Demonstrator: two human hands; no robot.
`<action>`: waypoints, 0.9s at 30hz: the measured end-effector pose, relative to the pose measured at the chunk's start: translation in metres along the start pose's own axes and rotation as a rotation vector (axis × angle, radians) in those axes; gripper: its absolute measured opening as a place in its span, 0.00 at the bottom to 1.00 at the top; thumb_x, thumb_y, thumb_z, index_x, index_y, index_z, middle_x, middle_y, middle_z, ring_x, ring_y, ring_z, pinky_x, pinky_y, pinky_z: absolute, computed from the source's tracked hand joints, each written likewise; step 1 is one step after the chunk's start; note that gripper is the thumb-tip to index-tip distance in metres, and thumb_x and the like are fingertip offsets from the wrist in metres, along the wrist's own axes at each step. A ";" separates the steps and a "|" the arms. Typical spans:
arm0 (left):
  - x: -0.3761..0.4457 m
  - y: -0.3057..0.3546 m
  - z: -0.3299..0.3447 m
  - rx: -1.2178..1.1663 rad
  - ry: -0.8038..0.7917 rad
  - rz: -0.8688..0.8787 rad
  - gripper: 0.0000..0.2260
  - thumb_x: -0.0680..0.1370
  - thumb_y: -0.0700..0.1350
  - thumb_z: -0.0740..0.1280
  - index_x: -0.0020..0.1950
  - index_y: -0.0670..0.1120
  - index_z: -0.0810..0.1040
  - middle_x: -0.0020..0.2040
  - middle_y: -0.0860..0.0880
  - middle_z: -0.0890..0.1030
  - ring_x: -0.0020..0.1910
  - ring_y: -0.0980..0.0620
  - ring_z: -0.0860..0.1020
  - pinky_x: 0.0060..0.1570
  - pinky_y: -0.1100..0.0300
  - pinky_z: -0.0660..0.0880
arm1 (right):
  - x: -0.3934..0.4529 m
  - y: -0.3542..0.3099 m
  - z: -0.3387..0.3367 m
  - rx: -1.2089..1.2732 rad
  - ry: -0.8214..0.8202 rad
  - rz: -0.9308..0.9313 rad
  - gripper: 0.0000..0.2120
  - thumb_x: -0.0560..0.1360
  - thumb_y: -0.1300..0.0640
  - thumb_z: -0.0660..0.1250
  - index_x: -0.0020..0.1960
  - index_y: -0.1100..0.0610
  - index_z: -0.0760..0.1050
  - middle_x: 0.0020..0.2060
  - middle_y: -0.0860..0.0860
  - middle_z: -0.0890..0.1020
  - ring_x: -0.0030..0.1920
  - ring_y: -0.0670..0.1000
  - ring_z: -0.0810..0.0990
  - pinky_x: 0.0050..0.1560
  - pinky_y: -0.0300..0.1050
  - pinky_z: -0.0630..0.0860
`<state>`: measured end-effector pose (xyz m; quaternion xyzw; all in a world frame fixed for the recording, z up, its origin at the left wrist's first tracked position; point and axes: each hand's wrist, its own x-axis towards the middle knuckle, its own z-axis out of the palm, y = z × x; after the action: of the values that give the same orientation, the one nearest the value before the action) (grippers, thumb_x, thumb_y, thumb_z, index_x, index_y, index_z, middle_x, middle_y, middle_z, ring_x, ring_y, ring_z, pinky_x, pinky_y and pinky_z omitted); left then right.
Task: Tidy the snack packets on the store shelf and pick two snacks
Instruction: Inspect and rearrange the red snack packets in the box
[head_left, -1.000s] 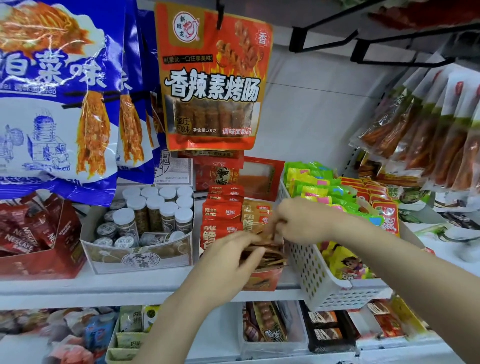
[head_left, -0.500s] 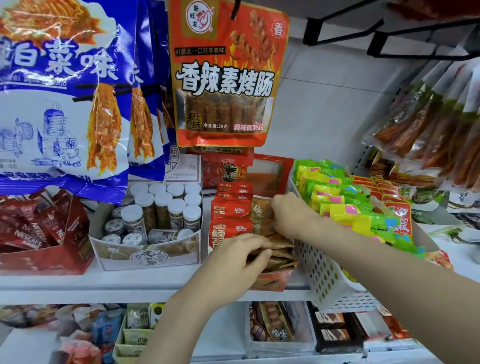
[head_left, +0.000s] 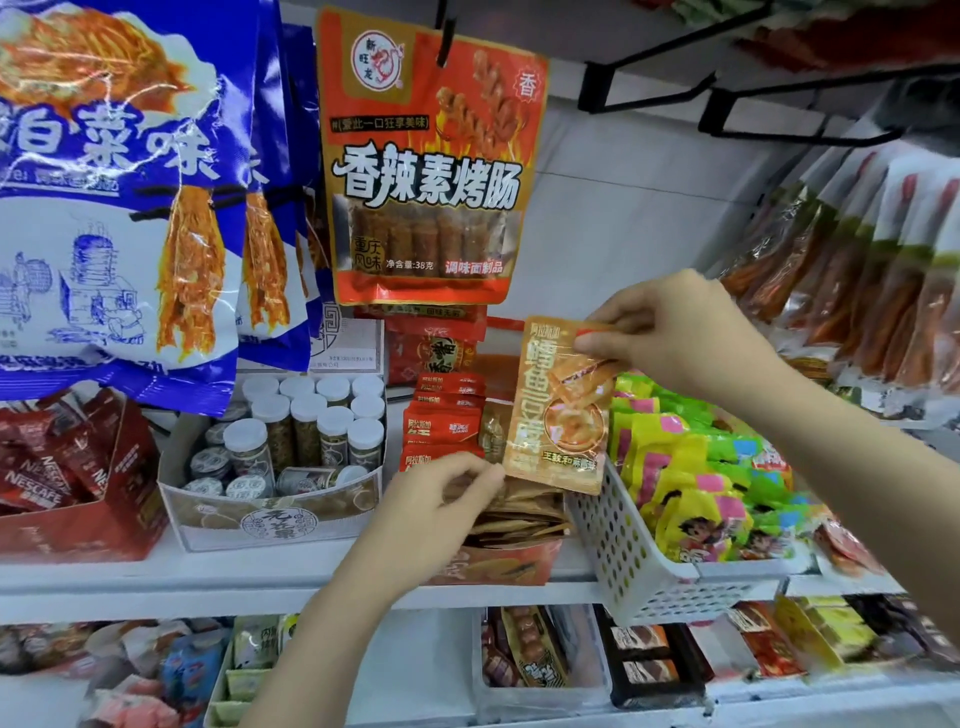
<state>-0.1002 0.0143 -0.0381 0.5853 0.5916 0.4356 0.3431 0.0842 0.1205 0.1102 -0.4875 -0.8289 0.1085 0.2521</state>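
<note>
The right hand (head_left: 680, 332) pinches the top edge of a tan snack packet (head_left: 558, 410), which hangs long axis upright just above and to the right of the tan stack (head_left: 519, 512) in its box, where the nearer left hand (head_left: 441, 499) rests with curled fingers.

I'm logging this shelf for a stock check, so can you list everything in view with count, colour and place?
Gold packet: one, held up over the display box.
Gold packets: a stack, in the orange box.
Red packets: a row, left of the gold ones.
White-capped jars: about a dozen, in a tray.
Nescafe sachets: red, far left.
Blue bags: several, hanging upper left.
Orange bag: one showing, hanging centre.
White basket: one, holds yellow-green packets.
Left hand: on the stack.
Right hand: fingers pinch the gold packet.
</note>
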 end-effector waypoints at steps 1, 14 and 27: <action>0.000 0.002 -0.002 -0.066 0.018 -0.028 0.14 0.75 0.63 0.65 0.50 0.56 0.82 0.48 0.62 0.84 0.50 0.66 0.80 0.52 0.65 0.73 | -0.001 0.000 -0.003 0.064 -0.005 0.021 0.06 0.68 0.48 0.78 0.36 0.44 0.81 0.34 0.45 0.85 0.38 0.35 0.82 0.43 0.28 0.76; -0.005 0.018 0.001 -0.511 0.113 0.051 0.05 0.75 0.44 0.73 0.48 0.53 0.86 0.46 0.49 0.87 0.48 0.52 0.85 0.47 0.67 0.78 | -0.015 -0.003 0.005 0.530 -0.182 0.165 0.02 0.69 0.60 0.75 0.40 0.55 0.83 0.32 0.51 0.85 0.32 0.45 0.84 0.34 0.33 0.79; -0.009 0.034 0.000 -1.178 -0.312 -0.160 0.28 0.77 0.63 0.58 0.63 0.43 0.81 0.63 0.36 0.79 0.59 0.40 0.81 0.58 0.47 0.79 | -0.022 -0.008 0.010 0.946 -0.360 0.033 0.08 0.72 0.60 0.68 0.50 0.61 0.78 0.43 0.53 0.84 0.44 0.50 0.83 0.50 0.42 0.81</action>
<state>-0.0859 0.0035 -0.0075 0.3080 0.2365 0.5712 0.7231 0.0817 0.0987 0.0982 -0.3064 -0.7116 0.5583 0.2967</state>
